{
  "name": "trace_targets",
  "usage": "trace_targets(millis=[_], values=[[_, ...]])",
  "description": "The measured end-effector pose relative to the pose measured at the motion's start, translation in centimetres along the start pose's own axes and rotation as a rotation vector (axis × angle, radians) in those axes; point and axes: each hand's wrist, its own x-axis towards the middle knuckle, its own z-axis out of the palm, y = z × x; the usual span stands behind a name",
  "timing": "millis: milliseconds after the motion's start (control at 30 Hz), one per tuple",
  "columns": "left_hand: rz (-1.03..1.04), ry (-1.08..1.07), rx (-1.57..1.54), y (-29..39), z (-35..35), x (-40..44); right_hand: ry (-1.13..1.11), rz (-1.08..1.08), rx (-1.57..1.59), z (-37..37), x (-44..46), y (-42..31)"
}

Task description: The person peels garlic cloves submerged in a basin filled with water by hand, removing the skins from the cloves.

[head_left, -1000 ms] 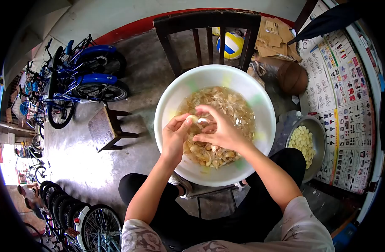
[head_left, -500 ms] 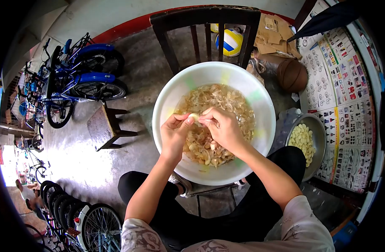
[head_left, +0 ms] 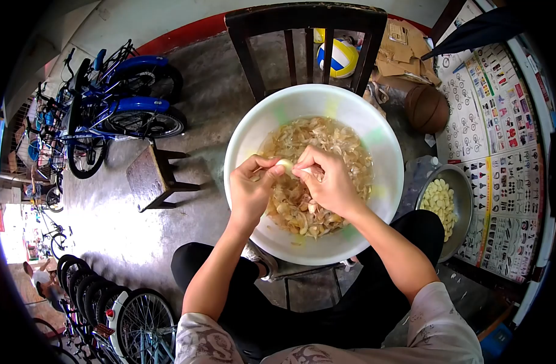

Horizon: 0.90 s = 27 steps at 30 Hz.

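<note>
A garlic clove (head_left: 284, 164) is pinched between the thumb and index finger of my left hand (head_left: 251, 185), above the white basin (head_left: 252, 128). My right hand (head_left: 328, 180) is closed at the clove's right side, its thumb and finger pressed on a thin whitish piece that looks like skin. Below both hands, garlic skins (head_left: 317, 130) and some cloves lie in water in the basin. Peeled cloves (head_left: 439, 203) fill part of a metal bowl (head_left: 464, 209) to the right, beside my knee.
A dark wooden chair (head_left: 306, 16) stands behind the basin. A small wooden stool (head_left: 146, 177) and blue bicycles (head_left: 138, 106) are at the left, more bicycles (head_left: 146, 321) at lower left. A volleyball (head_left: 340, 59), basketball (head_left: 426, 108) and cardboard (head_left: 400, 53) lie beyond. A person (head_left: 43, 280) is at far left.
My right hand was open beside the clove a second ago; its fingers have since closed at the clove. My left hand keeps its hold. The view has shifted slightly.
</note>
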Motion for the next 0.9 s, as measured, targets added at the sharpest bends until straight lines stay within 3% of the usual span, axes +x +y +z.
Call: trace_targets(millis=[100, 167, 233, 333, 433, 467, 500, 533, 600, 633, 733, 800, 833, 900], values=[[-0.023, 0.067, 0.060, -0.3, -0.3, 0.2, 0.039, -0.112, 0.035, 0.1, 0.0, 0.4], [0.103, 0.224, 0.083, -1.3, -1.7, 1.2, 0.024, -0.085, 0.133, -0.8, -0.1, -0.2], [0.091, 0.212, 0.081, -1.2, -2.2, 1.5, 0.012, -0.062, 0.229, -1.5, 0.2, -0.5], [-0.154, 0.029, -0.168, -0.6, -1.2, 0.8, 0.020, 0.249, 0.508, -2.6, 0.6, -0.6], [-0.279, -0.113, -0.387, -1.0, -1.1, 0.4, -0.075, 0.237, 0.458, -3.1, 1.2, 0.5], [-0.279, -0.114, -0.385, -1.0, -1.1, 0.5, -0.156, 0.138, 0.183, -3.1, 1.4, 1.6], [-0.306, -0.139, -0.425, -1.1, -1.0, 0.4, -0.155, 0.138, 0.183, -2.9, 0.7, 2.8], [-0.333, -0.163, -0.465, -1.1, -1.0, 0.5, -0.133, -0.068, -0.393, -2.5, -0.1, 3.4], [-0.356, -0.197, -0.487, -1.5, -1.4, 0.6, -0.328, 0.270, -0.696, -2.0, -0.6, 3.6], [-0.376, -0.228, -0.513, -1.7, -1.5, 0.7, -0.330, 0.272, -0.697, -2.0, -0.4, 4.0], [-0.370, -0.104, -0.395, -1.1, -0.8, 0.6, -0.248, 0.109, -0.658, -1.4, 0.4, 4.6], [-0.340, -0.067, -0.318, -0.6, -0.3, 0.5, -0.115, -0.085, -0.358, -0.8, 0.6, 3.9], [-0.302, -0.033, -0.244, -0.6, -0.1, 0.5, -0.116, -0.086, -0.359, -0.6, 0.7, 2.7], [-0.271, -0.021, -0.186, -0.8, -0.1, 0.5, -0.063, -0.069, -0.011, -0.1, 0.8, 0.3]])
